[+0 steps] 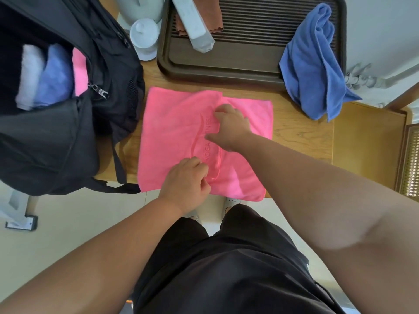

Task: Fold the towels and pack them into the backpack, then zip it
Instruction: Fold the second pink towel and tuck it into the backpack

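A pink towel [176, 130] lies on the wooden table [301, 137], its left part folded over toward the middle. My left hand [186, 180] pinches the folded edge near the front of the towel. My right hand [231, 128] holds the same folded edge further back, fingers curled onto the fabric. A black backpack [68, 137] stands open at the left. Inside it I see a white rolled towel [28, 75], a light blue one [56, 75] and a pink one [79, 71]. A crumpled blue towel [315, 66] hangs over the right rim of a dark tray.
A dark brown slatted tray [226, 69] sits behind the pink towel, with a brown cloth [213, 21] and a grey wrapped bar [195, 26] on it. A white lidded container [145, 37] stands between backpack and tray. A wooden chair [371, 141] is at the right.
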`<state>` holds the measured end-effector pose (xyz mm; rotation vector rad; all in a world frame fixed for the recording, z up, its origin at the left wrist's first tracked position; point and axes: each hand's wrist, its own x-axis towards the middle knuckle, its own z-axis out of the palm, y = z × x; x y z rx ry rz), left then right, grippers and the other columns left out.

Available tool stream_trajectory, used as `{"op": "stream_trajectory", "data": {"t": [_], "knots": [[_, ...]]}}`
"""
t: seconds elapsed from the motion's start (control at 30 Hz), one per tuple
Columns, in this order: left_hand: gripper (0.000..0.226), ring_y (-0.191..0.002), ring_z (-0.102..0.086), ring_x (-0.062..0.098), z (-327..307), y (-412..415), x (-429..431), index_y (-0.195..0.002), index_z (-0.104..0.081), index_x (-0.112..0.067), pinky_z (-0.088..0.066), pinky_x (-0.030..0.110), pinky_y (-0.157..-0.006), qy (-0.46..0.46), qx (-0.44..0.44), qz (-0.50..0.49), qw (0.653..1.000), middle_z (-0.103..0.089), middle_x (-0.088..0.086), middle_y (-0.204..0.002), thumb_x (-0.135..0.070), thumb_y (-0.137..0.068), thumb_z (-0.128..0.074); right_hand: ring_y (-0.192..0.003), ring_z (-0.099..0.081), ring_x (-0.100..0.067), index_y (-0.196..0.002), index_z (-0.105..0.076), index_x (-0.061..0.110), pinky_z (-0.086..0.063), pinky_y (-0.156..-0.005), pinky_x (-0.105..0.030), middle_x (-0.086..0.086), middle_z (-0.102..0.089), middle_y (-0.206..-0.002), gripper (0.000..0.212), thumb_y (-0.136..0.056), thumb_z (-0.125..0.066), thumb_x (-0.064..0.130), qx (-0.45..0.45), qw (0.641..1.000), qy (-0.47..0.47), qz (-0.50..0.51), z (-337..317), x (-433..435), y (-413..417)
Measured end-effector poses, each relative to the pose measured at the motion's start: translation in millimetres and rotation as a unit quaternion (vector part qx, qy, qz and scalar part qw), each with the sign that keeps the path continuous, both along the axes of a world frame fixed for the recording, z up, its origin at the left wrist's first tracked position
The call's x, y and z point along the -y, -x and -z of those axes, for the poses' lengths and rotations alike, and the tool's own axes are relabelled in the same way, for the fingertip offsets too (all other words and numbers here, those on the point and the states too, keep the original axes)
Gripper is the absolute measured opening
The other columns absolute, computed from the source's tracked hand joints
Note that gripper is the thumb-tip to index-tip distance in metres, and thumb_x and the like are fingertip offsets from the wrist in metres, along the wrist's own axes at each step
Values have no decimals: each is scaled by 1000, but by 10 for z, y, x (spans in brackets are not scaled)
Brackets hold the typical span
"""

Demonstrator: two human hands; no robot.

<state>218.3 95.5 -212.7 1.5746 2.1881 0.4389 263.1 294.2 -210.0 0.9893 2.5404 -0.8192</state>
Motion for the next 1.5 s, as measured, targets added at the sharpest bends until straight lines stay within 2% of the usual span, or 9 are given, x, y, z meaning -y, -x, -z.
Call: {"op": "stream_trajectory", "data": {"t": [0.17, 0.3, 0.43, 0.67, 0.93, 1.03, 1.33, 1.43, 1.5], "knots": [[20, -64, -44, 24, -101, 41, 27, -69, -43, -13, -43, 44, -55, 9, 61, 2, 998, -46, -1, -67, -10, -71, -62, -128, -48, -22, -147, -38, 2, -41, -108, -35, -3, -28, -155, 72, -90, -71, 30, -62, 996, 55, 27, -107, 45, -66], [14, -61, -45, 23, -251, 15, -22, -68, -45, -13, -43, 44, -55, -15, 103, 25, 994, -47, -1, -63, -17, -70, -58, -124, -48, -22, -137, -50, 1, -40, -108, -35, -4, -35, -149, 59, -88, -71, 25, -113, 992, 39, 27, -284, 13, -157], [20, -59, -42, 21, -371, -95, -161, -66, -45, -15, -42, 40, -53, -41, 126, 84, 988, -46, -4, -61, -16, -72, -64, -126, -45, -18, -131, -55, 0, -31, -103, -18, -6, -37, -147, 54, -87, -72, 24, -142, 989, 3, 41, -484, -74, -394], [19, -59, -44, 23, -311, -561, -479, -66, -39, -17, -37, 36, -53, 17, 116, 188, 975, -45, -4, -62, -14, -73, -56, -125, -47, -19, -139, -50, 0, -41, -111, -37, -4, -36, -145, 64, -87, -72, 28, -131, 987, 10, 94, -427, -274, -1023], [32, -71, -43, 24, 39, -833, -584, -68, -27, -20, -35, 40, -62, 167, 69, 195, 964, -40, -1, -73, -5, -88, -46, -121, -49, -21, -143, -45, 3, -42, -108, -38, -4, -31, -148, 76, -83, -77, 38, -50, 993, 52, 92, -72, -284, -1214], [29, -71, -44, 23, 42, -828, -589, -70, -31, -20, -38, 39, -64, 169, 86, 188, 964, -41, -2, -73, -9, -92, -47, -113, -46, -16, -142, -45, 4, -42, -105, -33, -2, -30, -148, 75, -82, -78, 36, -58, 992, 53, 100, -30, -304, -1208], [17, -68, -44, 21, -53, -883, -691, -76, -44, -15, -34, 37, -60, 140, 144, 159, 967, -47, -4, -72, -19, -86, -56, -102, -61, -23, -135, -52, 4, -55, -85, -42, -2, -35, -145, 59, -86, -71, 30, -140, 983, -28, 117, -102, -356, -1336], [6, -76, -50, 21, -1, -915, -723, -84, -53, -12, -44, 40, -69, 156, 155, 163, 962, -58, 0, -85, -14, -89, -52, -104, -59, -22, -137, -48, 4, -54, -84, -41, -1, -31, -149, 63, -85, -69, 33, -97, 989, -41, 100, -62, -369, -1381], [16, -96, -56, 18, 32, -916, -728, -104, -61, -13, -47, 35, -84, 177, 168, 174, 954, -64, -2, -107, -16, -94, -49, -111, -57, -25, -135, -49, 1, -52, -91, -40, -3, -30, -150, 65, -86, -70, 38, -47, 993, -35, 100, -3, -391, -1390]]}}
